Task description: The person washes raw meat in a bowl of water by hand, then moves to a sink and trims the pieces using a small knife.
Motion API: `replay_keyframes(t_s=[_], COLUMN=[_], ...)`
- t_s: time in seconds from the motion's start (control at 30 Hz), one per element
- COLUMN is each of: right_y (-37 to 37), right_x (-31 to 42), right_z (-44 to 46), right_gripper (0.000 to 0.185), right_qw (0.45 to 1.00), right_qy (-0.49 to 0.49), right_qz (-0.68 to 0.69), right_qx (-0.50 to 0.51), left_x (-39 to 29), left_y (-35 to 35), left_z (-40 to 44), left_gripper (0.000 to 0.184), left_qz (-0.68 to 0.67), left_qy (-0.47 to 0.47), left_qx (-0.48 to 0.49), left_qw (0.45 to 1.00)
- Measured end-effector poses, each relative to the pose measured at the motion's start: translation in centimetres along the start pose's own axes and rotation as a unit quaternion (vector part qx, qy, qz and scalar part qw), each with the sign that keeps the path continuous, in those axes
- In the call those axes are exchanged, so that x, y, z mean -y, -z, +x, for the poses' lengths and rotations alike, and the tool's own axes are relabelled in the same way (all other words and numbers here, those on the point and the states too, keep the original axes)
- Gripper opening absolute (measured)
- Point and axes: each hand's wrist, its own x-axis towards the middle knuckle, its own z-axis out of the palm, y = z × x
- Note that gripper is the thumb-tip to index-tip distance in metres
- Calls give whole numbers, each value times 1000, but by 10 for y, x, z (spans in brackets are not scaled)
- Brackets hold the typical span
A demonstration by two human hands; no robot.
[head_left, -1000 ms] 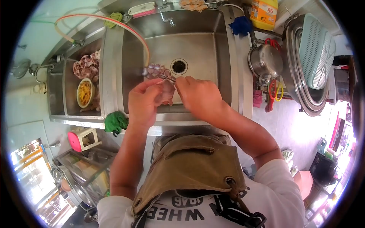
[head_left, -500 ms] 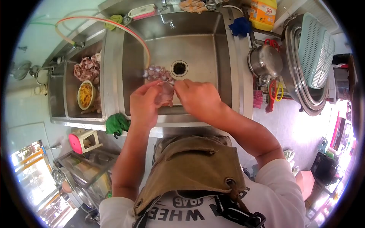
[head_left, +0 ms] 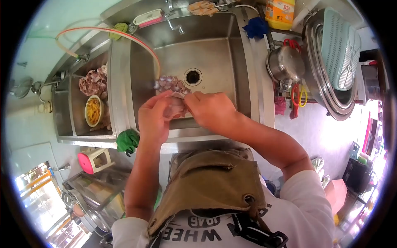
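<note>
Over the near side of the sink (head_left: 223, 53), my left hand (head_left: 154, 118) holds a pale pink, glistening piece of raw meat (head_left: 175, 108) between thumb and fingers. My right hand (head_left: 211, 108) is closed at the right edge of the same piece, its fingertips pinched there. Whether a small tool is hidden in the right hand cannot be made out. Just beyond both hands, a pile of purplish-pink raw meat pieces (head_left: 171, 83) lies on the sink floor, left of the drain (head_left: 192, 77).
A hose (head_left: 144, 42) arches into the sink. The smaller left basin holds more raw meat (head_left: 93, 82) and a bowl (head_left: 100, 122) of yellow strips. A green cloth (head_left: 127, 141) hangs on the front edge. At right are a steel pot (head_left: 285, 64), stacked basins and a light-blue basket (head_left: 334, 49).
The view has shifted slightly. Both hands stay on the raw meat piece, which has turned a little between them and shows less of its flat pale face.
</note>
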Motion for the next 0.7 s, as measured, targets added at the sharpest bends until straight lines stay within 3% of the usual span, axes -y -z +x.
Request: replay_keyframes(t_s=[0.07, 0.1, 0.27, 0.3, 0.37, 0.5, 0.7], right_y=[2, -1, 5, 8, 11, 7, 12], right_x=[-10, -15, -11, -8, 0, 10, 9], right_z=[0, 0, -1, -2, -7, -18, -10], right_gripper=[7, 7, 16, 16, 15, 13, 12], right_qw=[1000, 999, 966, 964, 960, 983, 998], right_qy=[8, -34, -155, -150, -143, -57, -58], right_qz=[-12, 28, 208, 217, 237, 168, 30], right_qx=[9, 10, -21, -28, -38, -44, -21], left_x=[1, 0, -7, -10, -16, -10, -4], left_y=[2, 3, 0, -2, -2, 16, 4], left_z=[1, 1, -5, -4, -4, 2, -4], left_gripper=[31, 32, 37, 39, 42, 46, 45], left_qz=[33, 50, -72, -110, -60, 27, 41], left_qy=[12, 15, 0, -1, 14, 10, 0], left_qx=[1, 1, 31, 31, 63, 122, 43], left_qw=[999, 999, 997, 993, 996, 992, 998])
